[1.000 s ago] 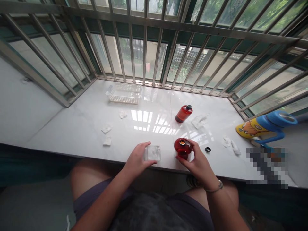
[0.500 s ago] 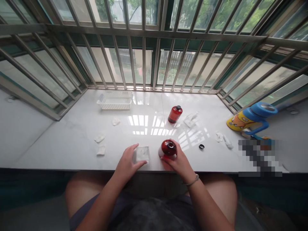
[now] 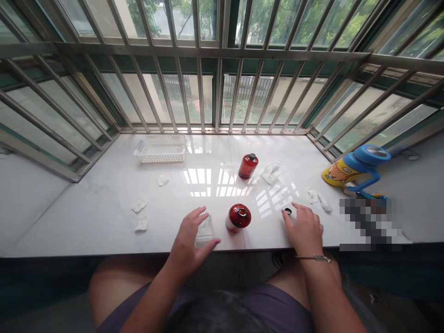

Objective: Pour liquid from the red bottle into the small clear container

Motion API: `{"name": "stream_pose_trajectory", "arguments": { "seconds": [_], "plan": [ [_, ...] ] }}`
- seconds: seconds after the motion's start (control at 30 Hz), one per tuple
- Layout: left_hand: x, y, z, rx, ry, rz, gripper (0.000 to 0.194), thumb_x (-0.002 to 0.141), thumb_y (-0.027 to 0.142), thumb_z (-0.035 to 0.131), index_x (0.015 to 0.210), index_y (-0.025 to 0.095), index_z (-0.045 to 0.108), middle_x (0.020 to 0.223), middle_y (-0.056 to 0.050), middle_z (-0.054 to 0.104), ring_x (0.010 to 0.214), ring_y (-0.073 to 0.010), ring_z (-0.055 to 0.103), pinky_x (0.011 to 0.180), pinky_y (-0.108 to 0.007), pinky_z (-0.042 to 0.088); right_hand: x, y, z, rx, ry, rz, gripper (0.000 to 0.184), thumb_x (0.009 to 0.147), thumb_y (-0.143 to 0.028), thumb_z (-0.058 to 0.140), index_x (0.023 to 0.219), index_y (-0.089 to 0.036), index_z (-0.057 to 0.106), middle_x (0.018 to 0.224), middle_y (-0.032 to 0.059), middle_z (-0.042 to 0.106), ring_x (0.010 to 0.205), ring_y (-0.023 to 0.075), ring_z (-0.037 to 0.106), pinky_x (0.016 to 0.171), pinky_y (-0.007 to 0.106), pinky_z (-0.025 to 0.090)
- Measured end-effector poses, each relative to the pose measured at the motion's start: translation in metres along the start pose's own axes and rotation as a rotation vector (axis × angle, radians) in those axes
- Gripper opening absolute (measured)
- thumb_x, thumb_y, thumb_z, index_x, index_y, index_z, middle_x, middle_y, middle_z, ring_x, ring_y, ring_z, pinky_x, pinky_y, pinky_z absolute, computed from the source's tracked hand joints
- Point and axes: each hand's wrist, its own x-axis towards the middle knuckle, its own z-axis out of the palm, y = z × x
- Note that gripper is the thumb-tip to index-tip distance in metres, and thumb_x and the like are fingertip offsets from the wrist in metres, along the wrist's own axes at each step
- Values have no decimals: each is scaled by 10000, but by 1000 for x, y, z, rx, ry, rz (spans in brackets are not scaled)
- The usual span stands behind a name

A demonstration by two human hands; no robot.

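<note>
White plastic lattice basket (image 3: 160, 151): far left of the surface, near the window bars, unmoved. Small white crumpled wipes (image 3: 138, 206): scattered on the pale glossy stone surface (image 3: 104, 217), as they were.

My left hand (image 3: 189, 240): fingers spread, palm lying on the small clear square plastic box (image 3: 204, 230) at the near edge. A second ago it gripped this box from the side; now it only rests over it, holding nothing closed.

Open red round-bodied bottle (image 3: 238, 217): stands upright by itself, just right of the box, mouth uncovered. Half a second ago my right hand was wrapped round it; it is now released and touches neither hand.

Capped red bottle (image 3: 248, 166): farther back, upright, unchanged.

Small black round cap (image 3: 287, 211): lies on the surface right of the open bottle.

My right hand (image 3: 305, 226): has moved right off the bottle, fingers loosely open, index fingertip touching or just beside the cap; not yet gripping it.

Yellow and blue handled cup (image 3: 357, 169): far right, lying tilted.
</note>
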Motion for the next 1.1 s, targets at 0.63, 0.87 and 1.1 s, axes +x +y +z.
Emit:
{"name": "stream_pose_trajectory", "arguments": {
  "seconds": [0.63,0.87,1.1],
  "plan": [
    [22,38,66,149,-183,261,674,982,247,740,1607,268,489,1757,-170,344,1626,-383,368,1256,-603,489,24,-75,-66,722,-363,-33,283,951,-427,753,1179,-266,701,1142,61,770,988,247,761,931,407,634],
    [18,31,75,189,-181,282,727,978,177,707,1648,264,436,1780,-188,279,1643,-391,330,1255,-604,487,46,-119,-97,682,-513,-177,235,942,-297,795,1139,-281,668,1066,1,789,990,222,774,879,366,616],
    [18,33,72,179,-232,313,792,907,138,733,1638,266,456,1846,-145,34,1676,-419,239,1296,-608,432,52,-138,-95,640,-514,-222,354,937,-216,798,1246,-279,637,1092,3,791,1009,217,774,889,357,592]
  ]
}}
